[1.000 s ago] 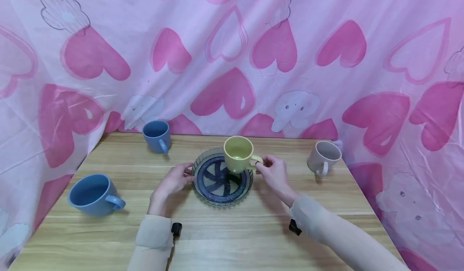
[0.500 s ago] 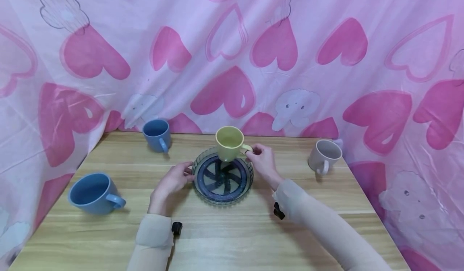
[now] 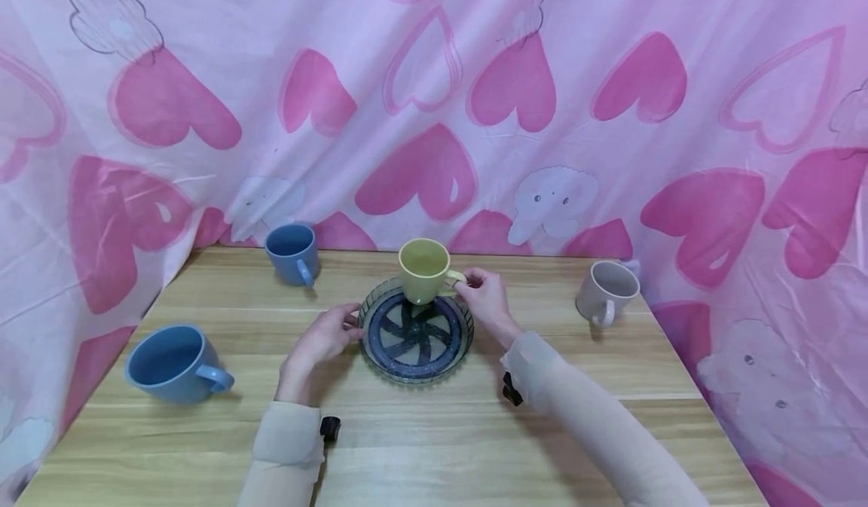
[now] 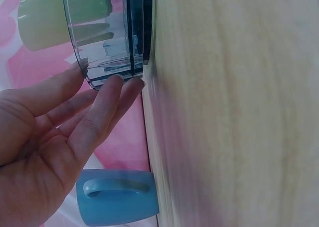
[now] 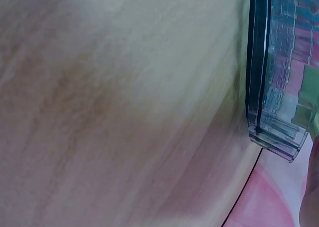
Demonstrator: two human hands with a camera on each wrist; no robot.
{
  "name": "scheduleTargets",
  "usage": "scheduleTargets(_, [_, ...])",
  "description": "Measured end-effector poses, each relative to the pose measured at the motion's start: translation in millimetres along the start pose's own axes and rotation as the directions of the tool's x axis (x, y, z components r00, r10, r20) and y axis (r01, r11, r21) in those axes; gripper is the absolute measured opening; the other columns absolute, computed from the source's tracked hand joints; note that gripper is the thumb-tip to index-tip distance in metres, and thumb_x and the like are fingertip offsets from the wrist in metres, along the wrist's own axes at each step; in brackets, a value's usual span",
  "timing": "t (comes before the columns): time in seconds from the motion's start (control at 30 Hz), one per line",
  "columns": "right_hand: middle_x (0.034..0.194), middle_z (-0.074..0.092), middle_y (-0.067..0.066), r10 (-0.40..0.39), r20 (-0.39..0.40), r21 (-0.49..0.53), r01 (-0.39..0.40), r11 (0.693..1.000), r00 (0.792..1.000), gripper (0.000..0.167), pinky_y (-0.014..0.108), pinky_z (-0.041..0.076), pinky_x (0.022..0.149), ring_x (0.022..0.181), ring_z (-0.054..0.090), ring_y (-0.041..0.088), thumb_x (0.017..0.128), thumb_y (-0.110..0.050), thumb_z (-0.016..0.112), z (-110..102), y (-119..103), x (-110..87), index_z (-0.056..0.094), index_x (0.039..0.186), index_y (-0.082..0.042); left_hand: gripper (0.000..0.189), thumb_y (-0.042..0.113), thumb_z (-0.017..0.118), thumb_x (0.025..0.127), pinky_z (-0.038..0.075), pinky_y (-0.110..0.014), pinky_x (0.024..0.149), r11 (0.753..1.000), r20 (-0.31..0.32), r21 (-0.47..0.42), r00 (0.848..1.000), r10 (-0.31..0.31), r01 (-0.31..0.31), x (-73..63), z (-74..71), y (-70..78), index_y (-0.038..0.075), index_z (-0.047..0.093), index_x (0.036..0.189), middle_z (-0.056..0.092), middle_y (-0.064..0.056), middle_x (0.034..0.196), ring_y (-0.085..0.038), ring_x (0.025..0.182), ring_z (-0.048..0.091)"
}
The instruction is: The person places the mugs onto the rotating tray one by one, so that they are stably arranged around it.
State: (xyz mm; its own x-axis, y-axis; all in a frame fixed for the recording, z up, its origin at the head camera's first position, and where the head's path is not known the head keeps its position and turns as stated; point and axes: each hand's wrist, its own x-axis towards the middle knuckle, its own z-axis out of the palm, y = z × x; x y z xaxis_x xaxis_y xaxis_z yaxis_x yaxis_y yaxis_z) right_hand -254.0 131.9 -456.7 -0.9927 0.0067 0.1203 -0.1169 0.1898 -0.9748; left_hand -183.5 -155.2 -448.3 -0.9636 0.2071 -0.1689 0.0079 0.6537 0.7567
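A round, clear-walled tray [image 3: 415, 368] with a dark blue ring and swirl pattern sits on the table. At its left side my left hand [image 3: 328, 335] holds the wall, thumb at the rim and fingertips [image 4: 115, 82] against the outside. My right hand [image 3: 487, 296] pinches the handle of a yellow cup [image 3: 423, 270]. The cup is upright over the tray's far part, its lower end within the tray wall in the left wrist view. Whether its base touches the tray floor I cannot tell. In the right wrist view, most of the right hand is out of frame.
A blue cup [image 3: 291, 255] stands at the back left, a larger blue mug [image 3: 175, 364] at the front left. A grey-white mug [image 3: 606, 294] is at the back right. Pink heart-print cloth [image 3: 434, 175] hangs behind the wooden table [image 3: 420, 447].
My right hand has moved the yellow cup back and to the left across the tray, then slightly further left. The left hand and the tray have stayed put.
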Motion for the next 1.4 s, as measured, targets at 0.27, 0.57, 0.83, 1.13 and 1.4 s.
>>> scheduleTargets(0.27, [0.08,0.066,0.011,0.016,0.0,-0.024,-0.016,1.0,1.0,0.008,0.05,0.058,0.075,0.078,0.066,0.04,0.084,0.007,0.065,5,2,2.1,0.067,0.091,0.01,0.054,0.003,0.062,0.094,0.048,-0.049,0.096,1.0,-0.002,0.005,1.0,0.013,-0.013,0.2,0.5,-2.1,-0.009,0.041,0.142,0.064,-0.023,0.115,-0.036,0.109,0.06])
scheduleTargets(0.57, [0.082,0.068,0.013,0.015,0.004,-0.053,-0.015,0.998,1.0,0.006,0.035,0.06,0.066,0.079,0.066,0.044,0.084,0.004,0.066,9,5,3.4,0.069,0.09,0.005,0.054,0.001,0.062,0.093,0.049,-0.049,0.095,1.0,-0.009,0.003,1.0,0.02,-0.02,-0.8,-1.6,-2.0,-0.009,0.042,0.141,0.064,-0.024,0.114,-0.037,0.108,0.06])
scheduleTargets(0.83, [0.08,0.067,0.01,0.014,-0.012,-0.084,-0.015,0.996,1.0,0.007,0.03,0.059,0.063,0.069,0.064,0.023,0.084,0.004,0.066,8,11,5.7,0.07,0.09,0.005,0.054,0.003,0.062,0.094,0.049,-0.048,0.095,1.0,-0.002,0.008,1.0,0.018,-0.018,-0.5,-0.7,-1.1,-0.009,0.042,0.142,0.064,-0.023,0.114,-0.036,0.109,0.06])
scheduleTargets(1.13, [0.079,0.067,0.012,0.008,-0.013,-0.087,-0.009,0.996,1.0,0.009,0.023,0.055,0.057,0.069,0.066,0.034,0.085,0.004,0.065,6,14,4.2,0.07,0.092,0.007,0.055,0.001,0.063,0.092,0.049,-0.048,0.095,1.0,-0.003,0.001,1.0,0.02,-0.02,1.0,0.3,-1.1,-0.009,0.042,0.142,0.064,-0.024,0.114,-0.035,0.107,0.06])
scheduleTargets(1.4, [0.086,0.069,0.018,0.007,0.012,-0.041,-0.006,0.999,1.0,0.01,0.038,0.06,0.067,0.079,0.065,0.043,0.087,0.006,0.063,7,16,6.1,0.068,0.095,0.008,0.055,0.001,0.065,0.091,0.051,-0.046,0.092,1.0,-0.003,0.007,1.0,0.019,-0.019,0.6,1.3,-0.9,-0.009,0.043,0.141,0.064,-0.023,0.112,-0.034,0.105,0.061])
